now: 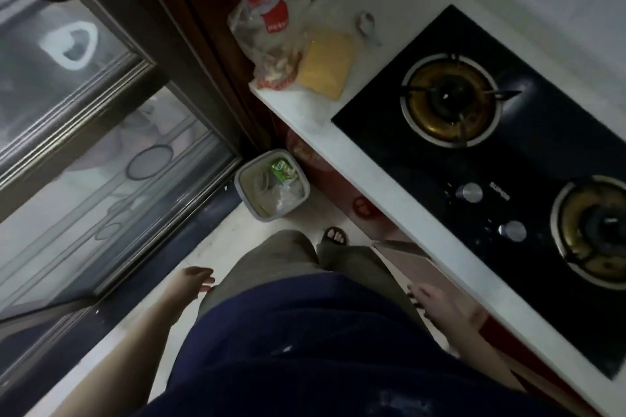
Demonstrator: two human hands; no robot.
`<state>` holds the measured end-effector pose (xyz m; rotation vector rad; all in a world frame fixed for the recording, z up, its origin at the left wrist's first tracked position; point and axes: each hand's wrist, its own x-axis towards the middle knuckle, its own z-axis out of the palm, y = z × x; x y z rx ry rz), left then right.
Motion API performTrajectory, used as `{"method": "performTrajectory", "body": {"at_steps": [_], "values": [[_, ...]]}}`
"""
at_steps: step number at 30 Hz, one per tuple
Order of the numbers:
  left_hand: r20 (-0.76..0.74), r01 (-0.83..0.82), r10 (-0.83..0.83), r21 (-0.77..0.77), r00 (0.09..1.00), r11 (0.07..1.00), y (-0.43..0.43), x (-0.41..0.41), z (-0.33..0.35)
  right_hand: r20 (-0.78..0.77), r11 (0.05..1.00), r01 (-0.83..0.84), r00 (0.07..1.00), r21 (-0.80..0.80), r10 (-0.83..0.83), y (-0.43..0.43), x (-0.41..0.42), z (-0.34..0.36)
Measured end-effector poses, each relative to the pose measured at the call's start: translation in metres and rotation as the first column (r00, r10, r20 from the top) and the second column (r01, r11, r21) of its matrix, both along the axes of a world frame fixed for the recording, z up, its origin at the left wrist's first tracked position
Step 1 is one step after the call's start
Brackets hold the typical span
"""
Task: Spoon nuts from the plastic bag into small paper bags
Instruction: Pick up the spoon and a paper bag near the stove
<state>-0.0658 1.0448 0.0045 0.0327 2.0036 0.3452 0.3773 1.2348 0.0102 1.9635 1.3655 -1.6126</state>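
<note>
A clear plastic bag of pale nuts [271,54] with red print stands at the far left end of the white counter [338,152]. A flat stack of yellowish paper bags [327,66] lies right beside it. A spoon [367,27] rests on the counter just behind the paper bags. My left hand [194,281] hangs by my thigh with relaxed fingers, holding nothing. My right hand [437,306] hangs low in front of the counter's edge, fingers straight and empty. Both hands are far from the bags.
A black glass gas hob [389,152] with two burners and two knobs fills the counter to the right. A small waste bin [272,184] with rubbish stands on the floor under the counter's end. A glass sliding door [101,145] runs along the left.
</note>
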Motion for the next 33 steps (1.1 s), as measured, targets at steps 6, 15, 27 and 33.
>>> {"method": "performTrajectory", "body": {"at_steps": [6, 15, 27, 33], "values": [[-0.004, -0.126, 0.126, -0.018, 0.992, 0.992, 0.004, -0.011, 0.009, -0.208, 0.959, -0.196, 0.949, 0.206, 0.239, 0.096, -0.099, 0.039], [-0.108, 0.178, -0.149, 0.363, 0.983, 0.915, 0.161, -0.065, 0.048, -0.287, 0.915, -0.136, 0.923, 0.379, 0.256, 0.171, -0.212, 0.075], [-0.106, 0.379, -0.395, 0.580, 0.913, 0.721, 0.298, -0.070, 0.090, -0.232, 0.838, 0.035, 0.967, 0.545, 0.110, 0.302, -0.269, 0.089], [-0.085, 0.368, -0.387, 0.544, 0.918, 0.754, 0.333, -0.042, 0.093, -0.149, 0.855, 0.141, 0.986, 0.500, -0.075, 0.379, -0.310, 0.072]]}}
